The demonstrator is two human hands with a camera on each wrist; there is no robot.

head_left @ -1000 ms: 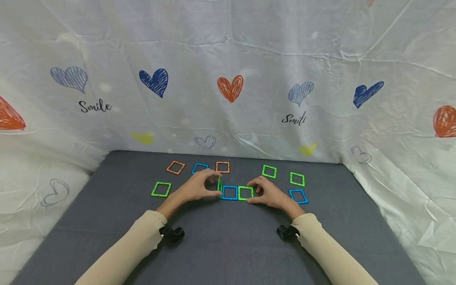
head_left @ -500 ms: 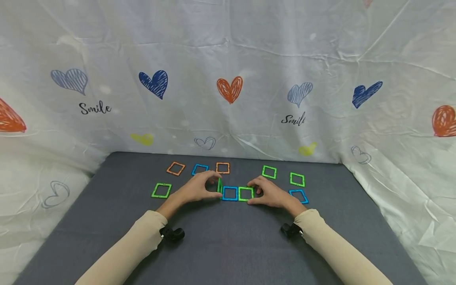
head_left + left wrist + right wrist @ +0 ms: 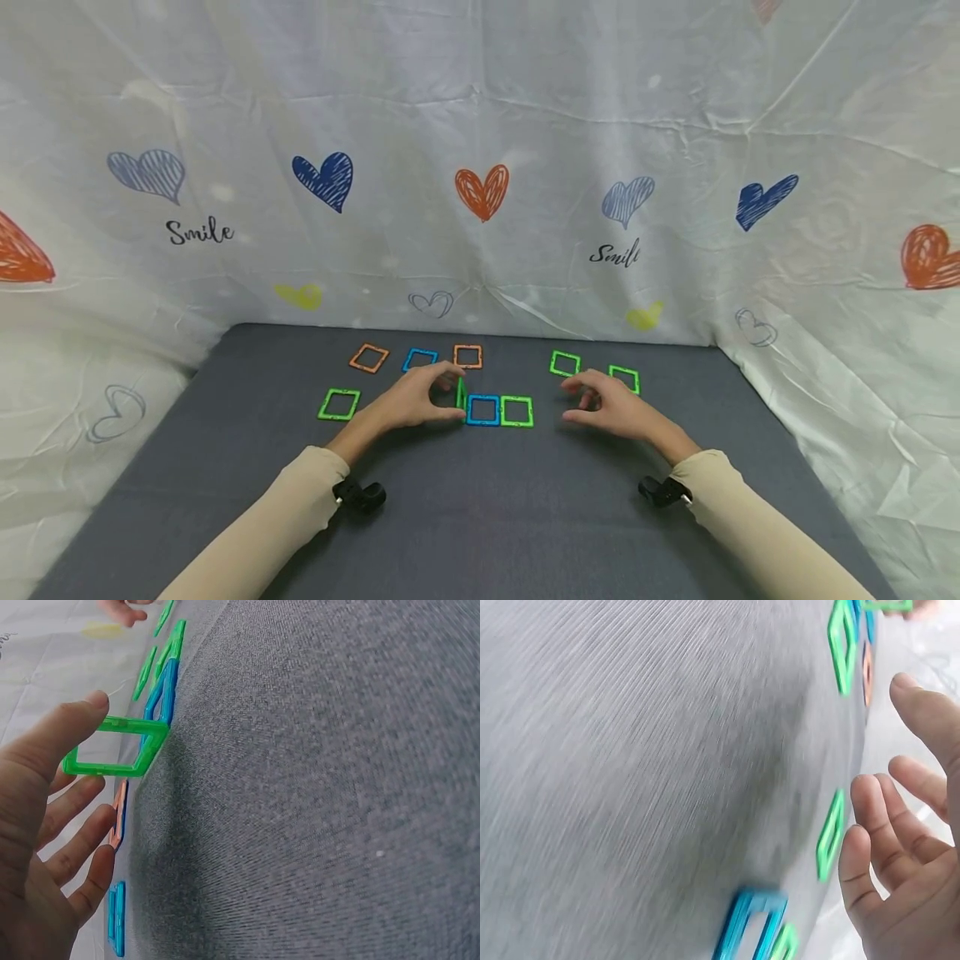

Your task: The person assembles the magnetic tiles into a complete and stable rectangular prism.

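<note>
"Where's the upright green square?"

"Near the middle of the table's far edge, against a flat blue square. The left hand pinches it."

"And the right hand?"

"Thumb and fingers apart, hovering towards the table's right edge, near another green square."

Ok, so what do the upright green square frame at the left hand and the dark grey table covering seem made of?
The upright green square frame looks like glossy plastic, perhaps translucent, given its bright sheen. The dark grey table covering seems matte woven fabric, since fine ribbed threads show.
</note>
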